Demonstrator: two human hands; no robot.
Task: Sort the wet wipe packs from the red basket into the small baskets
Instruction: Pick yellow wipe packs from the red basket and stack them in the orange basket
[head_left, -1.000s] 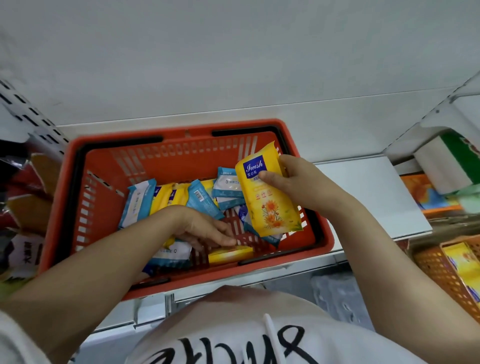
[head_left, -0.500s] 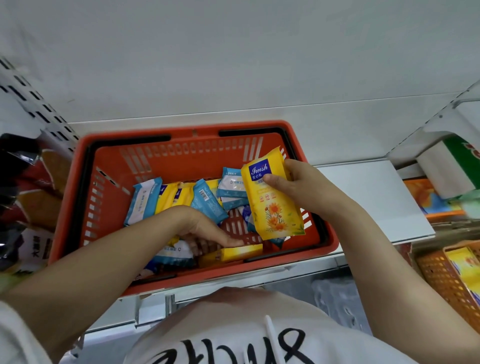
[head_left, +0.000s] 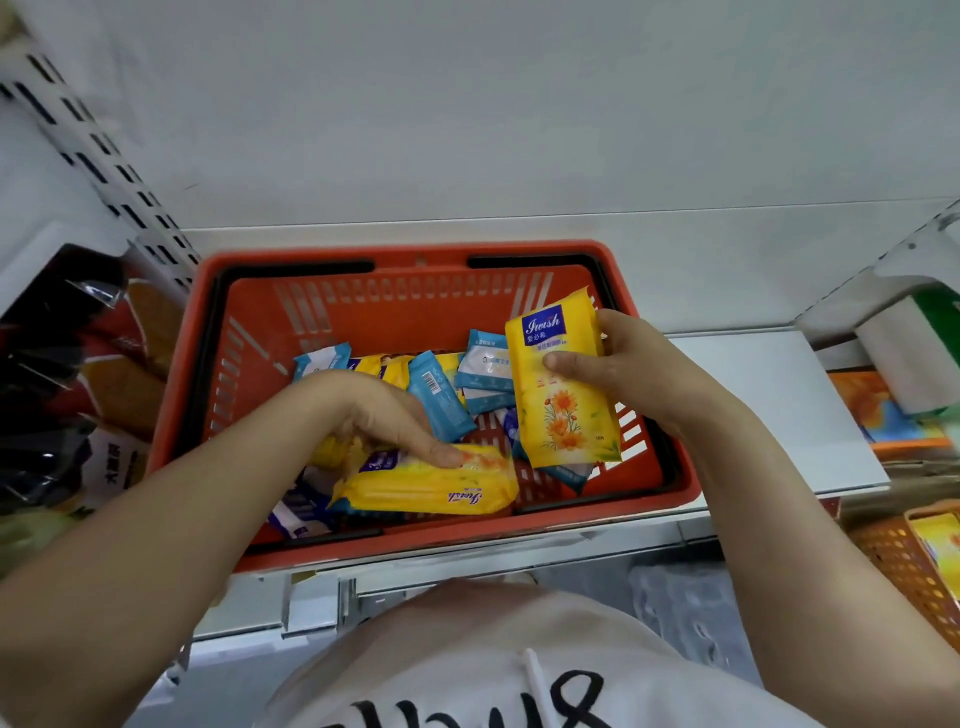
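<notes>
Wet wipe packs sit loose in a red slotted plastic basket (head_left: 415, 306) on a white metal shelf (head_left: 769, 405). Two yellow packs are in hand. Right hand (head_left: 631, 371) grips one upright yellow flower-print pack (head_left: 563, 410), thumb across its front and fingers behind, held over the basket's right side. Left hand (head_left: 382, 415) grips a second yellow pack (head_left: 431, 483) lying sideways at the basket's near edge, index finger on top, lettering upside down to the camera.

Still in the basket: one blue pack with a barcode (head_left: 439, 397) tilted in the middle, one pale blue-and-white pack at the far left (head_left: 319, 361), two blue-and-white packs stacked near the upright yellow one (head_left: 485, 364), and yellow packs (head_left: 387, 366) partly hidden behind the left wrist, count unclear. More blue-and-white packs lie under the left forearm (head_left: 301, 512) and under the right hand's pack; number cannot be told.

One small orange perforated basket (head_left: 904, 566) at lower right, below the shelf, holds a yellow pack (head_left: 940, 545) at the frame edge. Another orange tray with packs (head_left: 883, 421) sits further right, blurred. Dark snack bags (head_left: 67, 374) crowd the left side. White shirt with black lettering (head_left: 493, 675) fills the bottom.
</notes>
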